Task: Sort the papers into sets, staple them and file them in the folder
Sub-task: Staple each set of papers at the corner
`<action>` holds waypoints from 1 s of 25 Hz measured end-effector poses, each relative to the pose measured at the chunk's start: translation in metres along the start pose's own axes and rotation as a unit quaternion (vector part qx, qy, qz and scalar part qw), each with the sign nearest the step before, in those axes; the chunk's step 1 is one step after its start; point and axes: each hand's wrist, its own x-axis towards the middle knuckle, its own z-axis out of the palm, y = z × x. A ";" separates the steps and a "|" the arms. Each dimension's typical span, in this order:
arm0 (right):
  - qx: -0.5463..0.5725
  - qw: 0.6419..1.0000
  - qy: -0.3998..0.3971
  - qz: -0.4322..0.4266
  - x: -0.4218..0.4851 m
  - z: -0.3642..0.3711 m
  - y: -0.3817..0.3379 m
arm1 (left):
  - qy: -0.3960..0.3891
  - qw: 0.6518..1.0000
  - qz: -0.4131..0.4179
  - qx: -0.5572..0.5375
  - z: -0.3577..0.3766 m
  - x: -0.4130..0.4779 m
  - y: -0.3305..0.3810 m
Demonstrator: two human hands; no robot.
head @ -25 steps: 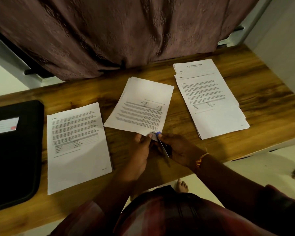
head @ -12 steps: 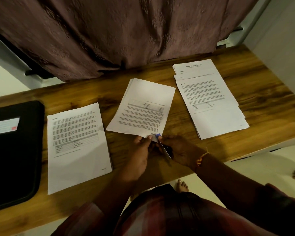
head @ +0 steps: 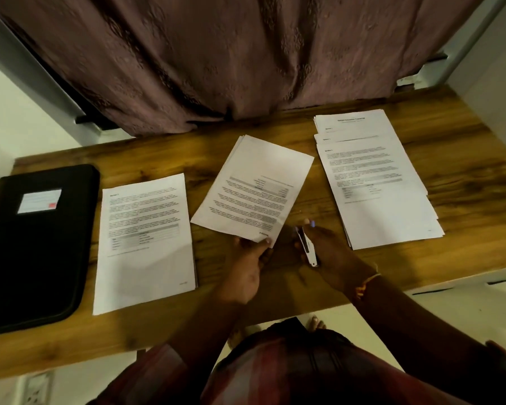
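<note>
White paper set (head: 254, 185) is pinched by L hand (head: 247, 267), stapler (head: 306, 248) gripped by R hand (head: 332, 252): stapling step; staple check req'd next.

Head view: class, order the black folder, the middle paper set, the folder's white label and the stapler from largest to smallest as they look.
1. black folder
2. middle paper set
3. white label
4. stapler; partly hidden, so unsure against the label

Folder (head: 38, 247): black, closed, far left.
Left set (head: 145, 241): squared, flat.
Middle set (head: 251, 185): askew.
Right stack (head: 374, 182): fanned.
Stapler (head: 306, 247): white, tilted, centre-right.
</note>
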 end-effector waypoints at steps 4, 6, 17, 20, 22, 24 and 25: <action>-0.076 0.987 -0.023 -0.138 0.006 -0.003 -0.018 | 0.066 0.995 0.035 0.069 0.008 -0.005 0.002; -0.119 0.973 -0.049 -0.190 0.009 -0.003 -0.036 | 0.129 0.975 0.084 0.160 0.012 -0.010 0.011; -0.145 0.917 -0.112 -0.356 0.016 0.013 -0.156 | 0.107 0.920 0.373 0.056 0.072 -0.062 0.115; -0.118 0.911 -0.132 -0.372 0.015 0.016 -0.177 | 0.053 0.921 0.387 0.009 0.089 -0.090 0.137; -0.111 0.910 -0.145 -0.371 0.017 0.017 -0.182 | 0.058 0.924 0.377 -0.002 0.096 -0.107 0.148; -0.114 0.904 -0.180 -0.372 0.016 0.015 -0.181 | 0.077 0.919 0.385 0.030 0.100 -0.119 0.157; -0.118 0.896 -0.199 -0.380 0.013 0.014 -0.180 | 0.078 0.916 0.391 0.041 0.101 -0.124 0.161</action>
